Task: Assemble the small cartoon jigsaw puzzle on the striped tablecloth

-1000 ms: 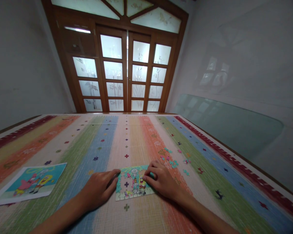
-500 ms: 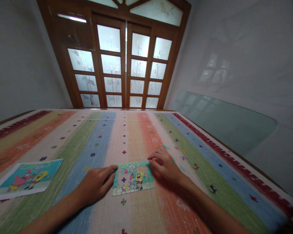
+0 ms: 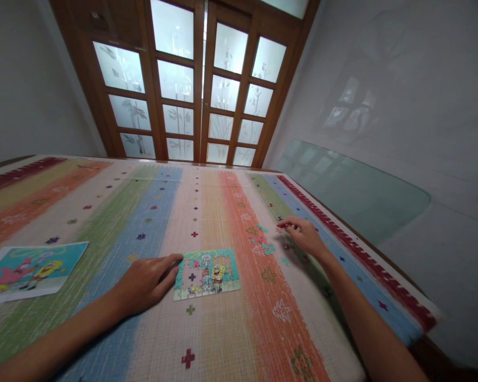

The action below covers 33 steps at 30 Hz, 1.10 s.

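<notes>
While the printed picture (image 3: 27, 265) lies at the far left of the tabletop (image 3: 231, 339), your left hand (image 3: 145, 281) rests flat and empty, fingertips touching the left edge of the half-built puzzle (image 3: 206, 273), whose long axis runs across the frame. Loose pieces (image 3: 265, 245) lie scattered to its right, nearer your right hand (image 3: 302, 236), which is curled low among them. Whether it pinches one cannot be told.

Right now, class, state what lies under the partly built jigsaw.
The striped mat; a purple cross shows through a gap in the jigsaw. Anything else beneath is covered.
</notes>
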Motion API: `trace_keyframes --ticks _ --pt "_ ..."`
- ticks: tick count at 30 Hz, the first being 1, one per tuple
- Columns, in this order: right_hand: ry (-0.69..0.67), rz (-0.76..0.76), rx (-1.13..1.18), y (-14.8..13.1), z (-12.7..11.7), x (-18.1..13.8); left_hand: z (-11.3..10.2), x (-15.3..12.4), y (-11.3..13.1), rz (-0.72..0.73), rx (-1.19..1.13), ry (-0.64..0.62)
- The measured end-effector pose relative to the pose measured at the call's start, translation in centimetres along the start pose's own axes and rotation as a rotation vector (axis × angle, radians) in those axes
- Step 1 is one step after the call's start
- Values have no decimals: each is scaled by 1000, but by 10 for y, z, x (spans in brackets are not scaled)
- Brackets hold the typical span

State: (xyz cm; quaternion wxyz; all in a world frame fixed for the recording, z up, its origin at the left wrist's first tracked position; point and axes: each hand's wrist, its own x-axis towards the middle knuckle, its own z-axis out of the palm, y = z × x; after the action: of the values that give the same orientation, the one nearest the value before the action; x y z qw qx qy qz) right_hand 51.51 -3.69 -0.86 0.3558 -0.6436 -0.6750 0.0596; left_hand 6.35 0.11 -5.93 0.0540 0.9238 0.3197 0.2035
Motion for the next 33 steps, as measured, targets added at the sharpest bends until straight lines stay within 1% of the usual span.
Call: trace_keyframes --ticks 2,4,9,14,17,22,26,28,30,33 --pt "40 100 -19 13 -7 -3 0 0 0 -1 -4 -4" --pt "55 153 -35 21 -12 -7 -1 1 1 -5 3 -15" --pt "42 198 -58 28 -22 -15 -3 1 2 -15 30 -31" --pt "-6 207 -57 29 -22 -17 6 -3 -6 -38 15 -6" --pt "-33 194 -62 31 -19 -18 10 -5 -10 -50 3 -14" --pt "-44 154 -72 35 -16 -19 10 -6 -11 -39 4 -4" --pt "-45 100 -72 29 -11 -20 10 -5 -10 -49 -7 -7" --pt "-93 37 -68 22 -7 -21 10 -5 -10 -54 -15 -9" --pt "-170 -28 -70 16 -3 -23 10 -5 -11 -50 -18 -9" --pt "-248 -69 -95 9 2 -26 11 -5 -12 -46 -15 -13"
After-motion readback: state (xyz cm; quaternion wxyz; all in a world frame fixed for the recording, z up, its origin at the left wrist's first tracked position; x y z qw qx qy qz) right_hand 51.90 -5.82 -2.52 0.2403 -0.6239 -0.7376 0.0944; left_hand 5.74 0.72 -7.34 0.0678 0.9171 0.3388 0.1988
